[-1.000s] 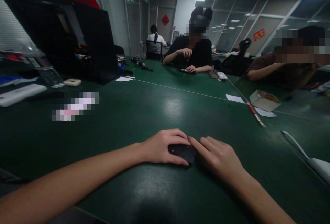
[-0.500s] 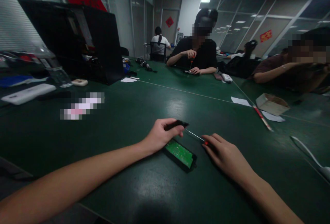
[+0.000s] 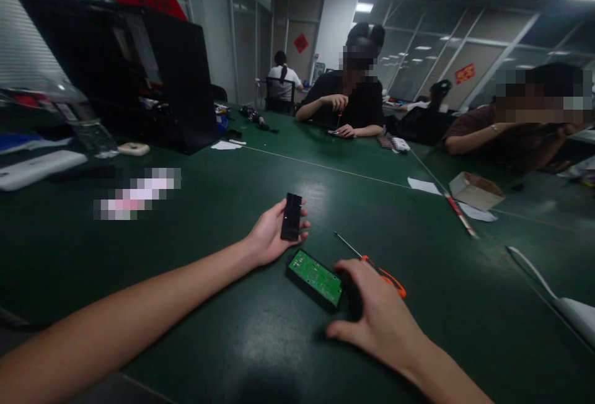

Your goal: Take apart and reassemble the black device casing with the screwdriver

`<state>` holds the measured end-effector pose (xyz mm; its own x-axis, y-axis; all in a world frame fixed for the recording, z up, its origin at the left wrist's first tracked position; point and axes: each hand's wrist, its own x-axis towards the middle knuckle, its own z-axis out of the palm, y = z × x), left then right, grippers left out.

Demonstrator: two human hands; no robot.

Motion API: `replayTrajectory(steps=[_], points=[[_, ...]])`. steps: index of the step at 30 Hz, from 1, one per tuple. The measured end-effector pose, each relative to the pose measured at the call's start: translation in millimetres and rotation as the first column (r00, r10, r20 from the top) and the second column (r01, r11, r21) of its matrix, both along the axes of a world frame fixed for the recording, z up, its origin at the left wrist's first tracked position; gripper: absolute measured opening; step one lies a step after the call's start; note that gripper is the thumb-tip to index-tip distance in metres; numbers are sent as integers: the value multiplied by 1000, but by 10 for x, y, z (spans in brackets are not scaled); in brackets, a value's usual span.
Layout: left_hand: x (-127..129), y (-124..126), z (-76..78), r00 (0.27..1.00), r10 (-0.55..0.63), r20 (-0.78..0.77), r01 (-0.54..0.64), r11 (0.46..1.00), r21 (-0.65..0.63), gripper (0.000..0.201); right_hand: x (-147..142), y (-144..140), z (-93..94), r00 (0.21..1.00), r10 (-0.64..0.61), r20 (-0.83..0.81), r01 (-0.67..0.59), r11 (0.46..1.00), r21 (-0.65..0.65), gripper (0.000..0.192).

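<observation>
A flat black rectangular cover (image 3: pixel 291 217) stands tilted up in my left hand (image 3: pixel 271 230), its dark face toward me and fingertips showing past its right edge. Just below lies a black case with a green circuit board (image 3: pixel 317 277) inside, face up on the table. My right hand (image 3: pixel 379 311) is at the case's right end, thumb and fingers spread apart, with nothing in its grip; whether a fingertip touches the case I cannot tell. Behind that hand a screwdriver (image 3: pixel 365 259) with an orange and black handle rests on the table, its handle partly hidden.
The green table (image 3: pixel 223 342) stretches toward co-workers, one of whom (image 3: pixel 344 100) holds a screwdriver. A big black open box (image 3: pixel 195 94) and a plastic bottle (image 3: pixel 86 122) stand at left. A small cardboard box (image 3: pixel 476 192) and a white cable (image 3: pixel 534 272) are at right.
My right hand has let go of the screwdriver and moved down-left to the case, opening. My left hand has lifted and turned the cover upright. The view has shifted slightly.
</observation>
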<state>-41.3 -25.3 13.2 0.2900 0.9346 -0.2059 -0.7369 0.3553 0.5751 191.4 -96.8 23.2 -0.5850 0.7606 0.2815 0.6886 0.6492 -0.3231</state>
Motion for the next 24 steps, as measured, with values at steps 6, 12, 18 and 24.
replayTrajectory(steps=[6, 12, 18, 24], points=[[5, -38, 26, 986, -114, 121, 111, 993, 35, 31, -105, -38, -60, 959, -172, -227, 105, 954, -280, 36], [22, -120, 69, 973, -215, 85, 207, 974, 97, 27, 40, 74, 10, 608, -422, -672, -200, 738, -645, 42], [85, -268, 121, 936, -353, 11, 340, 910, 237, 29, -65, 36, 162, 375, -683, -627, -377, 506, -776, 38], [121, -311, 93, 935, -354, -19, 350, 913, 212, 32, -22, 37, 150, 376, -720, -583, -555, 329, -764, 44]])
